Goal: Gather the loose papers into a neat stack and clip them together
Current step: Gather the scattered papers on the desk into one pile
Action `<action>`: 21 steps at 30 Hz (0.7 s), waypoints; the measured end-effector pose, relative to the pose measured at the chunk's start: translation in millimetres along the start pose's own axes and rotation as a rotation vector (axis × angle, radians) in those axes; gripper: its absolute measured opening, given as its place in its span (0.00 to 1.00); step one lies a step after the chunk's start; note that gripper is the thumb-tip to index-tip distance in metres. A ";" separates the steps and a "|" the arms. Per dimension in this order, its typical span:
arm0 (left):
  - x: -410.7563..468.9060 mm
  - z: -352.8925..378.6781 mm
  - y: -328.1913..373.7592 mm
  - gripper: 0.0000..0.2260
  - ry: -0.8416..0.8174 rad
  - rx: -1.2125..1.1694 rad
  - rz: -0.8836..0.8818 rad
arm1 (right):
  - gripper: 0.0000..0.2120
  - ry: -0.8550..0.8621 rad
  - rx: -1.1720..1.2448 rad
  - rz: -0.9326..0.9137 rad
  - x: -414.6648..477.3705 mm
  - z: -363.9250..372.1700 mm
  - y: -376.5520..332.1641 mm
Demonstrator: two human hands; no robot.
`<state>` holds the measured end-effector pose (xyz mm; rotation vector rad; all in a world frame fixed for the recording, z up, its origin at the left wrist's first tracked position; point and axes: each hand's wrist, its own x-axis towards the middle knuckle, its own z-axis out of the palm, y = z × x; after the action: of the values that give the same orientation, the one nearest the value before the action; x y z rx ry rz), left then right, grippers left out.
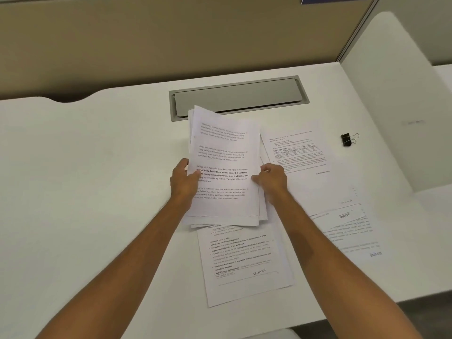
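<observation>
Paper is being gathered on the white desk [97, 167]: a partial sheaf of printed sheets [225, 152] is held just above the desk centre, its edges fanned and uneven at the top and bottom. The left hand [183, 182] is closed on the sheaf's left edge, thumb laid over the print, and the right hand [272, 179] is closed on the right edge, so each grip is pinched around the same bundle. Loose sheets remain on the desk: one with an "E-mail" heading [244, 260] at 6 o'clock of the sheaf, partly tucked under it, one bearing a table [298, 152] at 3 o'clock, and overlapping pages marked "SPEED-POST" [349, 231] at 4 o'clock. A black binder clip [348, 139] lies well apart at 3 o'clock, beyond the table sheet, untouched. The step in hand is judged to be collecting and squaring. It would be done well if the remaining sheets were added first, the bundle then loosened slightly and tapped on its bottom edge and a long edge against the desk until flush, and one corner pinched firmly so that nothing slips before the clip is fetched.
</observation>
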<state>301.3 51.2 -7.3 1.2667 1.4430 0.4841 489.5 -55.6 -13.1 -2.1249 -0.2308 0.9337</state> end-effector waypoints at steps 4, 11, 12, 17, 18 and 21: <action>-10.4 -14.1 -1.5 0.09 -0.013 -0.119 0.030 | 0.10 -0.190 0.108 -0.049 -6.1 -16.4 -0.3; -25.0 -24.4 2.6 0.09 -0.050 -0.298 0.011 | 0.09 -0.225 0.163 -0.206 -18.0 -31.5 -0.3; -27.8 -26.3 2.6 0.09 -0.059 -0.320 0.005 | 0.09 -0.228 0.169 -0.215 -19.1 -33.4 0.5; -42.1 -27.0 -7.5 0.10 -0.092 -0.393 -0.085 | 0.12 -0.252 0.146 -0.218 -23.1 -37.1 11.5; -45.4 -25.1 -10.2 0.10 -0.091 -0.404 -0.111 | 0.13 -0.238 0.123 -0.214 -24.4 -35.9 14.2; -54.7 -19.7 -18.6 0.10 -0.079 -0.432 -0.165 | 0.16 -0.128 0.004 -0.246 -30.8 -33.0 20.9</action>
<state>266.3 3.5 8.0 0.8079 1.2778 0.5889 487.4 -102.9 2.3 -1.9805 -0.5416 0.9227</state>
